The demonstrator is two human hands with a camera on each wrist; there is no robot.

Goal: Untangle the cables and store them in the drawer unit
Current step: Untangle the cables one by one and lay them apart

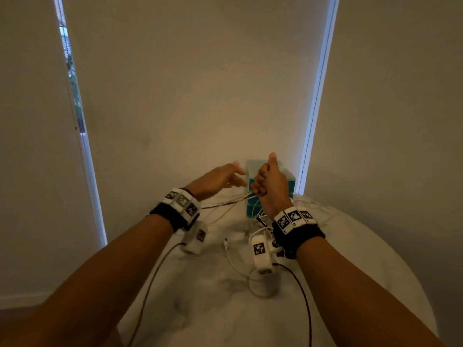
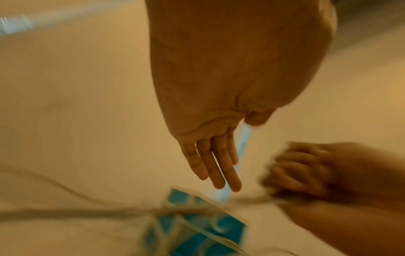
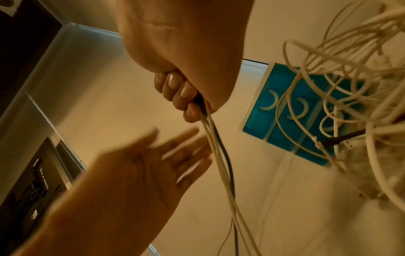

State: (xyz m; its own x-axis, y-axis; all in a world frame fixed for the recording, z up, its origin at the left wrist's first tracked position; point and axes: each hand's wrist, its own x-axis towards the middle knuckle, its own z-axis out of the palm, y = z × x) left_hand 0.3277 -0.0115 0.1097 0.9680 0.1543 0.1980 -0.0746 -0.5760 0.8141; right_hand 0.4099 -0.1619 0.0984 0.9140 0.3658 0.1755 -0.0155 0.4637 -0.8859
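A tangle of white cables (image 1: 240, 244) with one dark cable lies on the white table (image 1: 350, 246) in front of a small teal drawer unit (image 1: 288, 179). My right hand (image 1: 265, 181) grips a bunch of cables (image 3: 217, 142) in a fist, thumb up, lifted in front of the drawer unit (image 3: 274, 121). More loops of the tangle (image 3: 342, 69) hang beside it. My left hand (image 1: 225, 176) is just left of the right, fingers (image 2: 219, 169) straight and spread, holding nothing. The left hand (image 3: 153, 159) hovers next to the gripped strands.
Roller blinds cover the wall behind the table; bright gaps (image 1: 315, 96) show at their edges. Thin dark wires (image 1: 150, 279) run from the wrist cameras across the table toward me. The table's rounded edge (image 1: 406, 266) curves on the right.
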